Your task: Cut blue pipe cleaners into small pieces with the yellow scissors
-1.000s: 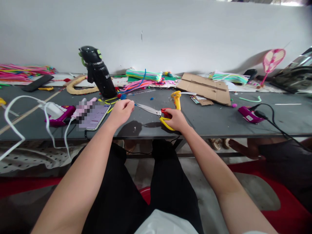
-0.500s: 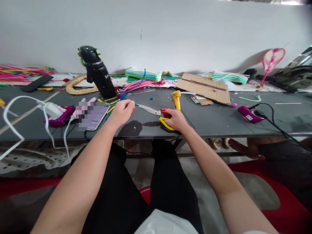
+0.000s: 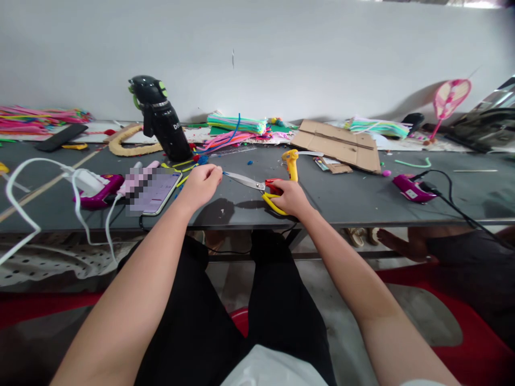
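Observation:
My right hand (image 3: 292, 198) is closed round the red and yellow handles of a pair of scissors (image 3: 246, 182). The blades point left, with their tips close to my left hand (image 3: 204, 185). That hand is closed in a pinch above the table; a short bit of blue pipe cleaner (image 3: 225, 173) sticks out from its fingertips and meets the blade tips. The rest of the piece is hidden by the fingers. Just behind the right hand stands a yellow glue gun (image 3: 292, 163). Blue fluffy scraps (image 3: 203, 160) lie behind the left hand.
A black bottle (image 3: 164, 120) and a phone (image 3: 159, 193) are left of my hands. Pipe cleaner bundles (image 3: 237, 123) and cardboard (image 3: 338, 145) line the back. Purple power sockets (image 3: 412, 188) sit on both sides with trailing cables. Another person's leg shows at right.
Almost nothing differs: both hands, the scissors and the blue piece stay in nearly the same place, with at most a slight shift at the blade tips.

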`<state>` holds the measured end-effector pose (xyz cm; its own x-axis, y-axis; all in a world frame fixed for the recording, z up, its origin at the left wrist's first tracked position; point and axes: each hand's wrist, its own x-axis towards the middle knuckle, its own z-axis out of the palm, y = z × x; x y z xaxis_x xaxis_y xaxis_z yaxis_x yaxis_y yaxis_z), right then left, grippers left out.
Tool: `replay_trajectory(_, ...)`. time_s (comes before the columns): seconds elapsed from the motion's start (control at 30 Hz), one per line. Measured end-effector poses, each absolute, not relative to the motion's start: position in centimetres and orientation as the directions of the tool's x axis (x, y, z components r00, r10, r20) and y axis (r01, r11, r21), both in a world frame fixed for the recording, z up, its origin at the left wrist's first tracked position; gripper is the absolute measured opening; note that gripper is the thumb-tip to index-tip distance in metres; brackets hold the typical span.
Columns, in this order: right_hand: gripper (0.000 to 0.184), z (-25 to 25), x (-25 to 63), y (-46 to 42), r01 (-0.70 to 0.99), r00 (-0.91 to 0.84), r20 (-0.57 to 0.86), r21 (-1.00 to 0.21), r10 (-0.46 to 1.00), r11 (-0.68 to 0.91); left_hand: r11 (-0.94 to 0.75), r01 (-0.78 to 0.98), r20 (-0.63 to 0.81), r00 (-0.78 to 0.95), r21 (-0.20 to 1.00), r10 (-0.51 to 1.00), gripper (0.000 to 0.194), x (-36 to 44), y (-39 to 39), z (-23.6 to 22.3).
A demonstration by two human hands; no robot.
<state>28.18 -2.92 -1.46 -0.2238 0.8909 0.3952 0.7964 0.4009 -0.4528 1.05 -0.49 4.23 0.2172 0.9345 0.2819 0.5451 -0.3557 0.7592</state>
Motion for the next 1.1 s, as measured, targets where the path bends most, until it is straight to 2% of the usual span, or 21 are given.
replay_trajectory(0.7, 0.018, -1.51, 28.17, -3.03, 0.798, -0.225, 0.403, -0.446, 0.887, 0.405, -0.348, 0.527, 0.285, 0.2, 0.776, 0.937, 0.037, 1.03, -0.1, 3.75)
replay_trajectory(0.87, 0.027, -1.37, 28.13, -3.13, 0.783, -0.172, 0.415, -0.492, 0.893, 0.38, -0.344, 0.501, 0.288, 0.187, 0.794, 0.939, 0.037, 1.03, -0.16, 3.83)
replay_trajectory(1.1, 0.026, -1.27, 28.11, -3.09, 0.752, -0.208, 0.412, -0.513, 0.887, 0.414, -0.331, 0.481, 0.286, 0.167, 0.811, 0.943, 0.038, 1.02, -0.07, 3.76)
